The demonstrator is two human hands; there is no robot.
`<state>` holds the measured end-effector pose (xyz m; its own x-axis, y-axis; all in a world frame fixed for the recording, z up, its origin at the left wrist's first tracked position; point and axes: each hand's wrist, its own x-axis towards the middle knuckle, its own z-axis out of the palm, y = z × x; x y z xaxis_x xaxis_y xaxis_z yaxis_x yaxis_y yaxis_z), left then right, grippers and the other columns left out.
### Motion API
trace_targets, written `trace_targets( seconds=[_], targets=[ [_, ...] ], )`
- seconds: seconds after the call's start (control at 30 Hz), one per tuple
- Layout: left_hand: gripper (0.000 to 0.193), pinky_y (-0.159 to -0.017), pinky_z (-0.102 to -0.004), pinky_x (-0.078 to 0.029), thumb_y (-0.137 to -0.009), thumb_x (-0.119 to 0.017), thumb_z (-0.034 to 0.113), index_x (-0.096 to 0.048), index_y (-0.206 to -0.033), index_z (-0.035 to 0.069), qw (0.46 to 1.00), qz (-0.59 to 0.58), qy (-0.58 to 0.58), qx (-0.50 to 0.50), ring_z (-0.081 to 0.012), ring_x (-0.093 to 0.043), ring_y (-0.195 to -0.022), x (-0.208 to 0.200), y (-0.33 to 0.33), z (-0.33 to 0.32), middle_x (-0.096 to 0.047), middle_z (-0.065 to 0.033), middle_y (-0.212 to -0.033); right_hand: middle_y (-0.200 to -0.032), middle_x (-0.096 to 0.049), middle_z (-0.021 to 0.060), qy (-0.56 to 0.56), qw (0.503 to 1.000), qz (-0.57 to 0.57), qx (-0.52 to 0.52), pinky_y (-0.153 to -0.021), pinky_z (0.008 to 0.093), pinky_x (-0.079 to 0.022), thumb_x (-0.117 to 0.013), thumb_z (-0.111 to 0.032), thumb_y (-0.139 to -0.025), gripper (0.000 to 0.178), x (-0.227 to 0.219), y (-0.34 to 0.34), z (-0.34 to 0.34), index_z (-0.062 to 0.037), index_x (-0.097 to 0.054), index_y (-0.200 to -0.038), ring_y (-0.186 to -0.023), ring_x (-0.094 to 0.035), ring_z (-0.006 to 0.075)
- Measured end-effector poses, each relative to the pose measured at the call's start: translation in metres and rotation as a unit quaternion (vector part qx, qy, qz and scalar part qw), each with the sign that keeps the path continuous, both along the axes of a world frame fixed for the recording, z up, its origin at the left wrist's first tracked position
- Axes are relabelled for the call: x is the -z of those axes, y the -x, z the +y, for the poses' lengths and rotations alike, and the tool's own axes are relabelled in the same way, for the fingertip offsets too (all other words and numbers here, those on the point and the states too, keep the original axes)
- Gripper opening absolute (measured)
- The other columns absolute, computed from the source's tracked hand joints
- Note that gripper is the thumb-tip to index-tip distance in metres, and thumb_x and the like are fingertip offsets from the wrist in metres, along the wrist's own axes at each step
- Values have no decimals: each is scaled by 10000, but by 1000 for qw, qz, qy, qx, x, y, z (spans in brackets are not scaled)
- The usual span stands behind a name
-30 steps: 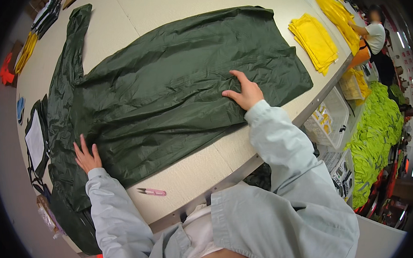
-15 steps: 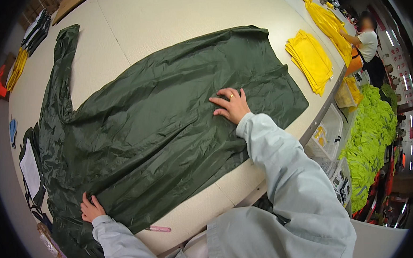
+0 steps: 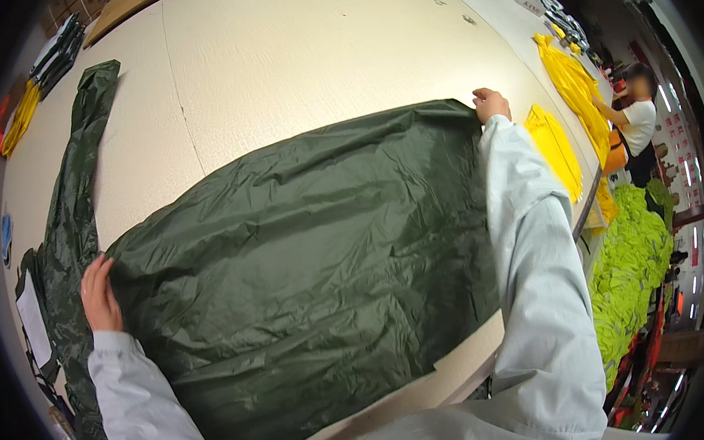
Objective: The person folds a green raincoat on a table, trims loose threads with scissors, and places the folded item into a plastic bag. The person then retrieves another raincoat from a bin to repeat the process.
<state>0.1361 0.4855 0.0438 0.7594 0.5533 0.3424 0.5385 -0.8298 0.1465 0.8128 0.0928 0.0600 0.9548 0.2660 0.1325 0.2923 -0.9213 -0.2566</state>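
- Both grips have been shifted since the earlier frame: the right grip [image 3: 492, 106] is now brought from the middle of the dark green garment [image 3: 305, 247] to its far right corner, the left grip [image 3: 100, 298] from its near left part up to the base of the sleeve [image 3: 74, 156].
- Garment spread across the near part of the desk [image 3: 277, 55]; creases seen over most of its face.
- Long sleeve stretched away toward the far left.
- Left grip: fingers kept close together, set against the garment edge where body and sleeve meet; whether cloth is pinched cannot be told.
- Right grip: fingers bent at the corner, touching it; whether it is clamped on the cloth cannot be told.
- Both forearms covered by light grey cuffed sleeves [image 3: 541, 281].
- Folded yellow cloth [image 3: 553, 147] partly hidden behind the right forearm.
- White sheet [image 3: 31, 316] laid on dark cloth at the left rim.
- Longer yellow piece [image 3: 573, 77] handled by a co-worker [image 3: 642, 117] at upper right.
- Lime-green pile [image 3: 632, 259] heaped beyond the desk, right side.
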Motion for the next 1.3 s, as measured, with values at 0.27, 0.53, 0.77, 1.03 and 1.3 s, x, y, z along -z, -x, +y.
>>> trace_targets(
  seconds=[0.27, 0.53, 0.77, 1.03, 1.3],
  targets=[
    [495, -924, -395, -346, -711, -659, 126, -511, -1183, 113, 991, 111, 73, -5, -281, -519, -1009, 29, -47, 55, -567, -97, -1064, -942, -656, 151, 30, 985, 162, 58, -793, 306, -459, -744, -386, -688, 523, 21, -83, -20, 57, -643, -946, -845, -621, 242],
    [389, -670, -374, -357, -775, -616, 340, -454, -757, -13, 991, 28, 109, 68, -290, -409, -677, 21, 13, 106, -392, -115, -691, -865, -618, 82, -664, 718, 205, 17, -743, 360, -465, -579, -244, -860, 219, -48, -57, -15, -36, -582, -931, -781, -583, 222],
    [604, -580, -258, -315, -817, -495, 606, -399, -747, 14, 980, -24, 197, 2, -123, -339, -659, -18, 33, 126, -360, -35, -647, -960, -648, 122, -510, 838, 194, -20, -843, 391, -426, -571, -394, -864, 443, -68, -98, -36, 7, -611, -1049, -886, -604, 275],
    [440, -857, -382, -415, -730, -727, 202, -559, -1072, -16, 993, 99, -6, 58, -334, -550, -958, -66, 112, 135, -588, -191, -1029, -957, -591, -59, -406, 882, 217, -101, -822, 396, -302, -657, -328, -803, 185, -134, -36, -31, -178, -600, -894, -934, -479, 133],
    [411, -923, -414, -358, -681, -526, -57, -603, -1076, 26, 972, 138, -186, 48, -297, -538, -881, -163, 120, -93, -593, -138, -951, -603, -408, -79, -488, 822, 287, -58, -464, 196, -307, -599, -264, -868, 139, -147, 27, -142, -168, -561, -961, -494, -348, 65]
  ],
)
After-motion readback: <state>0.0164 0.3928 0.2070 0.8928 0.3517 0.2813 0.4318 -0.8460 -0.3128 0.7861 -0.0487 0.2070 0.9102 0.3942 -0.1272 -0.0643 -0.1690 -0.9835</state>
